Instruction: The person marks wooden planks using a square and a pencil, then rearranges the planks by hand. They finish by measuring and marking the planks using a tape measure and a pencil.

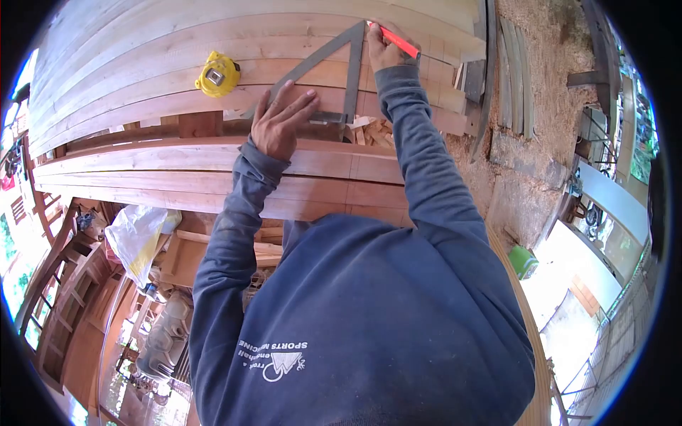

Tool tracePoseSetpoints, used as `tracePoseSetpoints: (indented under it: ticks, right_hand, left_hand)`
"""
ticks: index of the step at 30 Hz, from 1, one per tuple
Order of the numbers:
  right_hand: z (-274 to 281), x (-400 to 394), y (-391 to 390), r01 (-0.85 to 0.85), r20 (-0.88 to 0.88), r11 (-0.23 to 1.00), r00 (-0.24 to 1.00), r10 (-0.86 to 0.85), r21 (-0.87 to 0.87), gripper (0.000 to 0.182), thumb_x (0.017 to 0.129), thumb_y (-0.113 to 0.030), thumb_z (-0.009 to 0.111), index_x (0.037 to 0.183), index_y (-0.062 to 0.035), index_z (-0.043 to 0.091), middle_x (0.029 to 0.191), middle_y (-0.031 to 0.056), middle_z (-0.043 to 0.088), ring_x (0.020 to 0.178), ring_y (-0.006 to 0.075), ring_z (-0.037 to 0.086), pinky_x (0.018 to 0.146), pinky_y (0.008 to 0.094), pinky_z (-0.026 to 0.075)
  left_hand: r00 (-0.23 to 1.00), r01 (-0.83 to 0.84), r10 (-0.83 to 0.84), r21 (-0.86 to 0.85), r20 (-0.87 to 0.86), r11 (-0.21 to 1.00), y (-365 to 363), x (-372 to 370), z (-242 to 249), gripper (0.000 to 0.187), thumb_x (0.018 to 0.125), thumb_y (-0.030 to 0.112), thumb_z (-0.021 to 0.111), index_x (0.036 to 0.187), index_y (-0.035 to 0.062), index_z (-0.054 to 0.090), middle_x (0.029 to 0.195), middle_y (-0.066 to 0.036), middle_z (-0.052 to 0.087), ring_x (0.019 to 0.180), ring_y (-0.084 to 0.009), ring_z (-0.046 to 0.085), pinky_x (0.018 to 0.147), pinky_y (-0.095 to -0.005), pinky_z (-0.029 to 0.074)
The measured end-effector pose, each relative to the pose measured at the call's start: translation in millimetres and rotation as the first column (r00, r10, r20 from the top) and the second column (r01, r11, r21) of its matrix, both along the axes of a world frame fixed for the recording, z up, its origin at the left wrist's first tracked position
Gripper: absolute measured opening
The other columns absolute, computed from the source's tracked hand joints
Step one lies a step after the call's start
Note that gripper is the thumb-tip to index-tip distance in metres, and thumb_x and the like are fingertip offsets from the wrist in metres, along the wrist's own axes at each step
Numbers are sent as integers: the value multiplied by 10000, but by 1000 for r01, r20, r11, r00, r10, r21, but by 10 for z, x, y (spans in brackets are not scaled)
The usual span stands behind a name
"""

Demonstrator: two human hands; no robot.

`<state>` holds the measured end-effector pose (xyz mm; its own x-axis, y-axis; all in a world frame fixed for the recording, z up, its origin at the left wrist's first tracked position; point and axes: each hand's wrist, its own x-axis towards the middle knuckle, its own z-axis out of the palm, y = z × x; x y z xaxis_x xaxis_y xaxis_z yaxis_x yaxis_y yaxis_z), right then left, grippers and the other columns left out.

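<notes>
A red pencil (399,42) is gripped in my right hand (383,54), its tip by the top corner of a grey triangular square (352,78). The square lies flat across several pale boards (135,57) set side by side. My left hand (278,128) rests with fingers stretched out over the lower left part of the square, which they partly cover. To the left of that hand, a yellow tape measure (217,75) sits on the boards.
Long timber pieces (177,167) run along the near edge, in front of my body. Wood shavings (373,133) fill a gap below the square. Sawdust covers the ground (543,71) at right, beside narrow wood strips (513,78). A plastic bag (138,234) lies at lower left.
</notes>
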<state>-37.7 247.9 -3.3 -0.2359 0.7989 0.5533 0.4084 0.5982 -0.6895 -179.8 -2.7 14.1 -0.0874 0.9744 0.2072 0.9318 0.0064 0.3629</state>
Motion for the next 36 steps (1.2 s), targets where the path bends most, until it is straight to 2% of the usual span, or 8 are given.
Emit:
tracePoseSetpoints:
  ticks: [3, 9, 21, 24, 26, 28, 32, 36]
  right_hand:
    - [-45, -37, 38, -27, -39, 1000, 999, 27, -9, 102, 932, -154, 724, 934, -61, 764, 765, 171, 727, 665, 336, 727, 612, 411, 568]
    - [233, 380, -636, -104, 233, 985, 963, 134, -139, 100, 914, -142, 713, 916, -49, 750, 731, 175, 709, 660, 331, 719, 609, 406, 558]
    - [1261, 1012, -1772, -154, -27, 966, 988, 152, -210, 119, 958, -70, 659, 990, 9, 742, 832, 199, 733, 723, 349, 738, 653, 395, 579]
    - [663, 1581, -1965, -78, -166, 966, 985, 37, -245, 204, 1016, -149, 658, 1082, 11, 766, 950, 153, 790, 833, 238, 758, 770, 343, 590]
    - [146, 2208, -2112, 45, -163, 883, 977, -137, -468, 245, 1041, -177, 643, 1106, 23, 769, 1004, 107, 796, 901, 166, 736, 809, 332, 583]
    - [-76, 2849, -2349, 117, -128, 828, 967, -222, -549, 275, 1042, -248, 653, 1117, -9, 764, 941, 55, 750, 810, 100, 679, 677, 260, 529]
    - [180, 3260, -3107, 237, -187, 685, 855, -484, -689, 304, 1043, -301, 652, 1069, -19, 762, 884, 37, 723, 728, 84, 643, 555, 230, 466]
    - [-351, 3447, -3384, 257, -99, 757, 916, -390, -601, 351, 1049, -333, 652, 1085, 5, 741, 895, 69, 721, 695, 107, 655, 541, 246, 496]
  left_hand:
    - [1000, -3, 4, -12, 7, 1000, -1, -15, 14, 607, 887, -13, 575, 1407, 275, 699, 1495, 60, 640, 1502, -267, 477, 1231, -511, 303]
    - [1000, 1, -1, 8, 11, 1000, 2, -9, 29, 526, 940, 44, 607, 1404, 274, 698, 1492, 61, 641, 1495, -265, 483, 1222, -518, 313]
    - [995, 55, -44, 132, -86, 990, -105, 30, -102, 441, 959, 96, 605, 1372, 223, 694, 1456, 23, 657, 1447, -269, 522, 1202, -541, 326]
    - [996, 72, -52, 294, -74, 953, -153, 8, -176, 354, 921, 101, 602, 1253, 141, 718, 1273, -43, 725, 1275, -286, 627, 1087, -538, 423]
    - [1000, 7, -16, 322, 23, 947, -322, 105, -40, 311, 905, 73, 600, 1196, 106, 703, 1139, -70, 729, 1140, -287, 663, 1007, -505, 449]
    - [998, -57, 33, 432, 62, 900, -652, 311, 293, 291, 896, 60, 592, 1169, 102, 685, 1054, -70, 694, 1036, -284, 651, 946, -475, 441]
    - [976, -169, 90, 426, 199, 889, -1737, 633, 637, 289, 886, 74, 606, 1166, 96, 675, 1051, -77, 681, 1009, -279, 653, 933, -432, 426]
    - [968, -224, 148, 434, 201, 873, -3010, 647, 390, 435, 829, 159, 660, 1261, 157, 706, 1130, -43, 659, 1032, -244, 662, 954, -451, 440]
